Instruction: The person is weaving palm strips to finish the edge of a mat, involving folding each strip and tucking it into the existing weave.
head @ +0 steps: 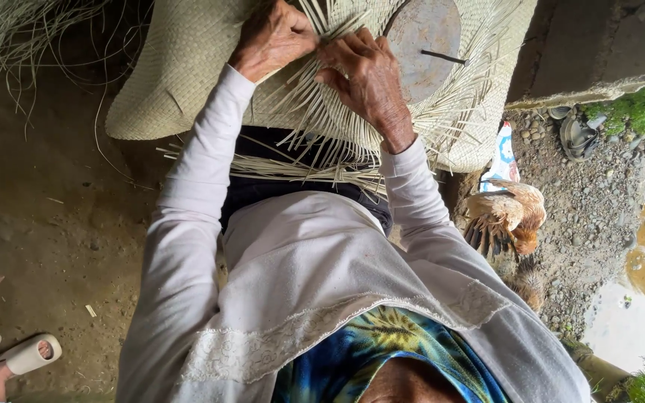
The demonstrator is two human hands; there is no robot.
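Weaving is what both hands are busy with, working the loose edge of a pale straw mat (188, 67) that lies across the person's lap and spreads out over the dirt floor (46, 224). The left hand (274, 39) is curled shut on a few loose strips (315, 112) right where the finished weave ends, and the right hand (367, 75) sits just beside it, fingers pinched down on more strips. The two hands are nearly touching.

My guess on handling: this stuff looks super light and floppy as a sheet, but each strip seems thin, dry and springy, so it'd probably crease or split if you bend it sharply. Best grip is likely close to the woven edge, pinching strips flat between thumb and finger, not out at the free ends, where they fan out every which way.

A round flat stone-like disc (423, 45) rests on the mat just past the right hand. A brown chicken (505, 216) stands on the gravel to the right, and pale sandals (9, 354) sit at bottom left.
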